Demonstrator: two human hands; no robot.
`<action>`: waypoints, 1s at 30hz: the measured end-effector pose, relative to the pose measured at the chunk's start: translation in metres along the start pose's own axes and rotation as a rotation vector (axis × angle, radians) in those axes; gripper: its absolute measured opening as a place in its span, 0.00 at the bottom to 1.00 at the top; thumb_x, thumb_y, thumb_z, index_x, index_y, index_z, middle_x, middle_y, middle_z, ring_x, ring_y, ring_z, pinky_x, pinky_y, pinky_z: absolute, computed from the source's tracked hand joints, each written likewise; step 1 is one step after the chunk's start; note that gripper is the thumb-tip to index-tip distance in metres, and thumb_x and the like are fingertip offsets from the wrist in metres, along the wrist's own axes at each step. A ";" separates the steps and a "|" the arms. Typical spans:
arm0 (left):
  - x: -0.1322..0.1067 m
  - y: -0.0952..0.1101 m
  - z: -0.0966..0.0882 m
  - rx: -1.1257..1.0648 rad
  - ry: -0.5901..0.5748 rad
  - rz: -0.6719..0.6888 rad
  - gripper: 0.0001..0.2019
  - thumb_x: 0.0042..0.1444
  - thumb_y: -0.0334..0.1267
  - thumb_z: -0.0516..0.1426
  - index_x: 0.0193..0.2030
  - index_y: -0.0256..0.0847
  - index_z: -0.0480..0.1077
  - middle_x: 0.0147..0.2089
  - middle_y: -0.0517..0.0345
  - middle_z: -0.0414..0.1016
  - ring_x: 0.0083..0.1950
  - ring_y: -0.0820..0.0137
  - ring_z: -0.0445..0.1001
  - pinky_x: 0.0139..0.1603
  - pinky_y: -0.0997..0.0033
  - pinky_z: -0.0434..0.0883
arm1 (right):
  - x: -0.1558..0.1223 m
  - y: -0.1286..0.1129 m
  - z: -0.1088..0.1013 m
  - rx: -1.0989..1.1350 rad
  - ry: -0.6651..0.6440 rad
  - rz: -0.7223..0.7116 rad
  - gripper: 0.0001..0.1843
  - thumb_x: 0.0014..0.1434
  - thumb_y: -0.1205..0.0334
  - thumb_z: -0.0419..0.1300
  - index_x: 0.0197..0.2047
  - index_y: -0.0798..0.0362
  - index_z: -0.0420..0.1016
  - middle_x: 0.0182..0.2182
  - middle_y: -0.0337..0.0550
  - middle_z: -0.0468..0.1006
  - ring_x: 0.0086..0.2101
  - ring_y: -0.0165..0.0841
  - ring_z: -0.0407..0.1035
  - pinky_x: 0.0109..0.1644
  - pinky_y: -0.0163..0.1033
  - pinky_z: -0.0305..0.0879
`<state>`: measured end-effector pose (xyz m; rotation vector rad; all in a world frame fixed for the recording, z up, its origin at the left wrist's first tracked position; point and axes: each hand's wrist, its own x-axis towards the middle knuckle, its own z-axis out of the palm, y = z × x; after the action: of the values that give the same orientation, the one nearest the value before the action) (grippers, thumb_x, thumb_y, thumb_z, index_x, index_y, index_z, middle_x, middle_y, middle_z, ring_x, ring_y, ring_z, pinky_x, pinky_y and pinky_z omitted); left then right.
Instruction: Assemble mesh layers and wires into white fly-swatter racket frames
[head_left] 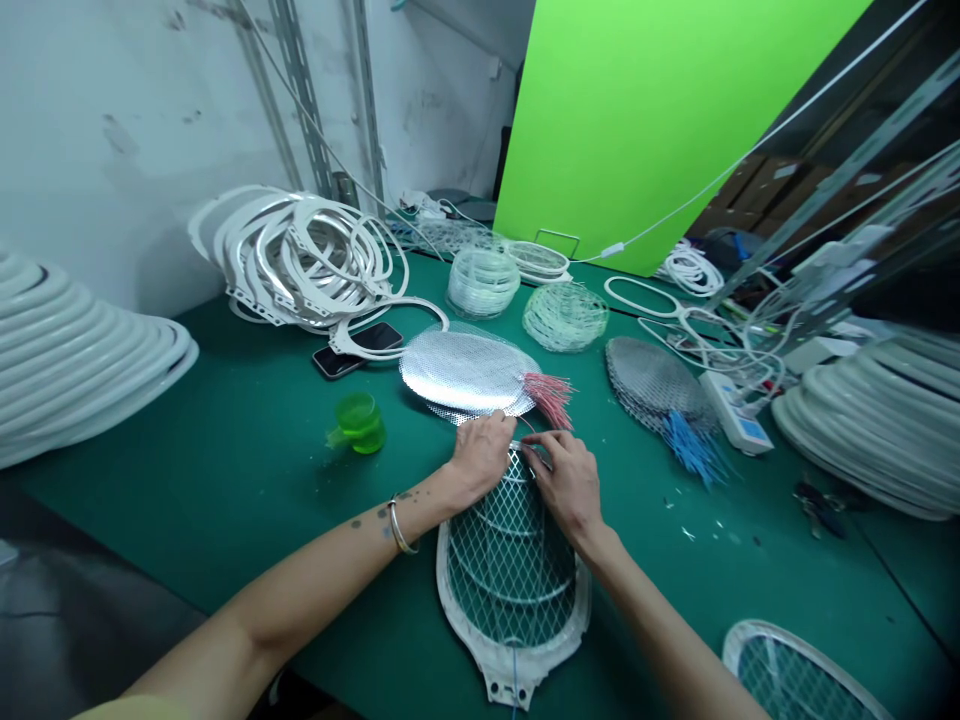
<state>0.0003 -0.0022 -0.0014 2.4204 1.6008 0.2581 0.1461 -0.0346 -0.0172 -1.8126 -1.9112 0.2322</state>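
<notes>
A white racket head [457, 590] with a metal mesh [517, 560] and inner rings lies in front of me, its neck towards me. A blue wire [515, 665] runs out over the neck. My left hand [484, 455] is closed on the far rim, fingers bunched. Opposite it, my right hand [568, 488] pinches the same end with thumb and fingers. A thin pink wire shows between the hands; which fingers touch it I cannot tell. Just beyond them lies a stack of shiny mesh sheets [465, 370] with a bundle of pink wires [551, 398] on it.
Left are stacked white frames [90, 370], loose frames [300, 250], a phone [337, 358] and green tape [360, 422]. Right are grey mesh sheets [652, 380], blue wires [691, 447], a power strip [735, 412], more frames [885, 420] and another racket head [787, 665].
</notes>
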 end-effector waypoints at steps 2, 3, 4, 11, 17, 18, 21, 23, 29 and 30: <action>0.000 -0.001 0.000 0.002 -0.008 -0.003 0.09 0.61 0.28 0.49 0.43 0.41 0.68 0.44 0.53 0.72 0.41 0.64 0.75 0.39 0.68 0.69 | 0.002 0.003 0.005 0.026 -0.028 -0.001 0.09 0.62 0.58 0.57 0.39 0.49 0.78 0.37 0.44 0.77 0.40 0.38 0.67 0.44 0.42 0.60; 0.000 -0.001 0.001 0.003 -0.011 -0.006 0.10 0.61 0.28 0.49 0.44 0.41 0.68 0.44 0.53 0.72 0.41 0.64 0.75 0.39 0.67 0.69 | 0.002 0.004 0.006 0.041 -0.039 0.012 0.09 0.62 0.58 0.57 0.38 0.49 0.78 0.36 0.44 0.77 0.39 0.37 0.68 0.43 0.41 0.60; 0.000 -0.001 0.001 0.004 -0.013 -0.010 0.10 0.61 0.28 0.48 0.44 0.41 0.68 0.44 0.53 0.72 0.41 0.64 0.75 0.39 0.67 0.69 | 0.003 0.006 0.007 0.055 -0.048 0.031 0.09 0.62 0.57 0.57 0.38 0.49 0.78 0.35 0.44 0.77 0.38 0.37 0.68 0.42 0.40 0.61; -0.002 -0.001 -0.001 0.009 -0.029 -0.006 0.08 0.61 0.30 0.49 0.40 0.41 0.68 0.42 0.54 0.72 0.40 0.63 0.76 0.37 0.67 0.69 | 0.002 0.007 0.001 0.102 -0.111 0.128 0.09 0.58 0.54 0.59 0.35 0.47 0.79 0.34 0.42 0.75 0.36 0.36 0.69 0.38 0.39 0.61; -0.011 0.003 -0.004 -0.010 -0.048 0.030 0.07 0.62 0.31 0.49 0.41 0.41 0.67 0.42 0.55 0.72 0.37 0.64 0.76 0.33 0.69 0.67 | -0.013 0.004 -0.009 0.139 -0.143 0.173 0.10 0.57 0.51 0.58 0.35 0.45 0.78 0.33 0.40 0.76 0.35 0.35 0.69 0.37 0.39 0.61; -0.012 0.003 -0.005 -0.014 -0.056 0.035 0.07 0.62 0.31 0.49 0.41 0.42 0.67 0.42 0.55 0.72 0.37 0.64 0.76 0.34 0.68 0.68 | -0.014 0.005 -0.009 0.150 -0.143 0.178 0.10 0.57 0.51 0.58 0.35 0.45 0.78 0.34 0.40 0.76 0.35 0.35 0.69 0.38 0.39 0.62; -0.010 0.001 -0.007 -0.021 -0.076 0.041 0.07 0.63 0.32 0.49 0.42 0.41 0.68 0.42 0.55 0.73 0.38 0.63 0.76 0.35 0.67 0.68 | -0.013 0.008 -0.007 0.186 -0.153 0.204 0.11 0.57 0.50 0.58 0.36 0.45 0.78 0.35 0.40 0.78 0.34 0.34 0.70 0.37 0.39 0.63; -0.007 0.000 -0.009 -0.023 -0.087 0.039 0.07 0.63 0.32 0.49 0.41 0.40 0.68 0.42 0.53 0.73 0.39 0.62 0.75 0.37 0.66 0.68 | -0.009 0.011 -0.005 0.205 -0.175 0.224 0.12 0.56 0.49 0.58 0.35 0.46 0.78 0.33 0.40 0.79 0.32 0.34 0.70 0.34 0.38 0.63; -0.004 -0.003 -0.006 -0.035 -0.106 0.078 0.04 0.61 0.32 0.51 0.41 0.39 0.67 0.43 0.53 0.72 0.40 0.62 0.75 0.37 0.66 0.69 | 0.003 0.018 0.000 0.198 -0.233 0.230 0.12 0.54 0.50 0.60 0.28 0.49 0.73 0.26 0.38 0.77 0.27 0.32 0.69 0.28 0.35 0.58; -0.004 -0.004 -0.005 -0.035 -0.104 0.086 0.05 0.61 0.31 0.51 0.41 0.39 0.66 0.43 0.53 0.72 0.40 0.62 0.75 0.37 0.65 0.68 | 0.003 0.017 0.001 0.188 -0.233 0.228 0.11 0.54 0.50 0.60 0.28 0.49 0.72 0.27 0.38 0.77 0.28 0.32 0.68 0.29 0.35 0.58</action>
<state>-0.0063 -0.0040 0.0026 2.4363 1.4394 0.1709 0.1612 -0.0298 -0.0247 -1.9408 -1.7583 0.7043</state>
